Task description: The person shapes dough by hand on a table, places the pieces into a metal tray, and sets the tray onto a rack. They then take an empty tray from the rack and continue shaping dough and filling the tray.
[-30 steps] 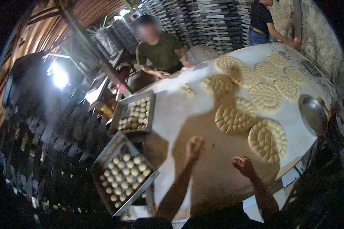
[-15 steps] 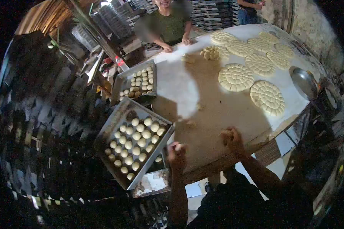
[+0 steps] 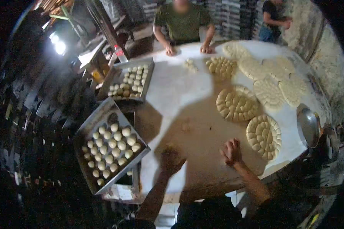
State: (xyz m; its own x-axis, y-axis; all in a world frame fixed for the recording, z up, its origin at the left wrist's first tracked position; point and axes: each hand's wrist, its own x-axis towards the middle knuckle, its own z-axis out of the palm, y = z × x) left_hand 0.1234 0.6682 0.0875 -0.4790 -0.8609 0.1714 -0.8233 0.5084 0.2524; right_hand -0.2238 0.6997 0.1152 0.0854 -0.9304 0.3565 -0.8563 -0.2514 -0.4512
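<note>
My left hand [image 3: 172,161] is palm down on the table [image 3: 195,143], to the right of the near tray. Its fingers are curled and dim in shadow; whatever lies under them is hidden. My right hand [image 3: 232,152] rests on the tabletop with bent fingers, and I cannot make out anything inside it. Just right of it lies a round slab of dough [image 3: 263,137] cut into pieces. Another cut dough round [image 3: 237,103] sits beyond that one. The near metal tray [image 3: 141,154] holds rows of dough balls [image 3: 112,144], tilted at the table's left edge.
A second tray [image 3: 148,78] of dough balls stands behind the first. More dough rounds [image 3: 269,93] cover the far right. A metal bowl [image 3: 309,128] stands at the right edge. Across the table, a person [image 3: 183,23] rests both hands near small dough pieces [image 3: 190,65]. A bottle [image 3: 119,52] stands back left.
My left hand, earlier beside the tray with a pale dough piece, is now palm down farther onto the table. My right hand stays over the tabletop. The camera view has shifted.
</note>
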